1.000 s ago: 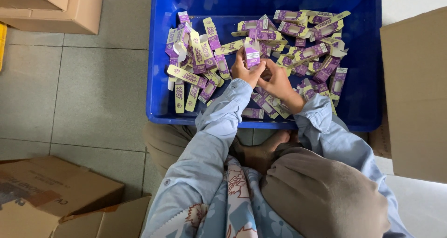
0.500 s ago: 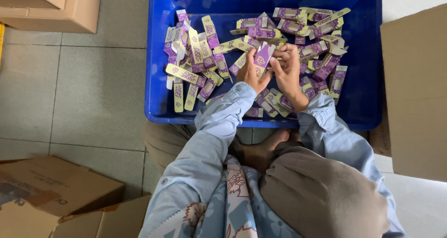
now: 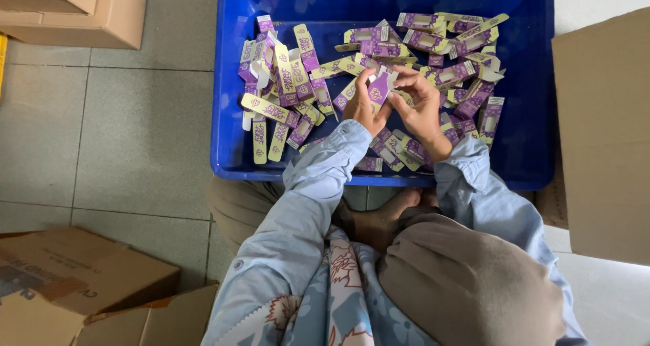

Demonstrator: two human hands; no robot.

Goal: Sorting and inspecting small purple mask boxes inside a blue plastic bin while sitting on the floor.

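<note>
Left hand (image 3: 362,105) and right hand (image 3: 421,102) over middle of blue bin (image 3: 230,149); fingers of both pinching 1 purple carton (image 3: 379,87), loose cartons (image 3: 284,82) beneath.

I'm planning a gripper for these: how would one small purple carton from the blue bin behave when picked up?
The purple carton held between left hand and right hand looks like thin card: probably very light and easily crushed. Flat ones lie heaped in the blue bin, so likely to slide, not roll.

A small purple and cream carton (image 3: 380,87) is held tilted above the blue bin (image 3: 237,143), pinched between both hands, its end flap open. Similar flat cartons (image 3: 284,82) are heaped loosely across the bin's floor.
</note>
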